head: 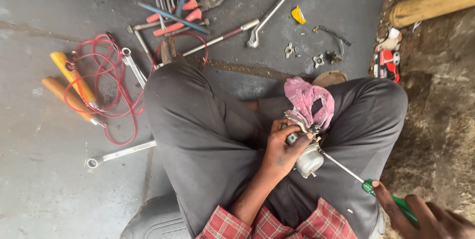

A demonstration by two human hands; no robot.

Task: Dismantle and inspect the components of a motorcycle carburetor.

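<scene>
I sit cross-legged on a concrete floor in dark trousers. My left hand [283, 151] grips a small grey metal carburetor [309, 159] held over my lap, with a pink rag [309, 101] draped across its far side. At the lower right, my right hand [425, 216] holds a green-handled screwdriver [366, 183]. The long shaft of the screwdriver runs up and left, and its tip meets the side of the carburetor.
Tools lie on the floor beyond my knees: red-handled pliers [190, 11], spanners [118, 155], a long socket wrench [274, 9], two orange-handled tools [74, 83], a red wire loop [116, 88]. Small metal parts [318, 61] and a yellow scrap [298, 15] lie far right; a log [435, 1] is at the top right.
</scene>
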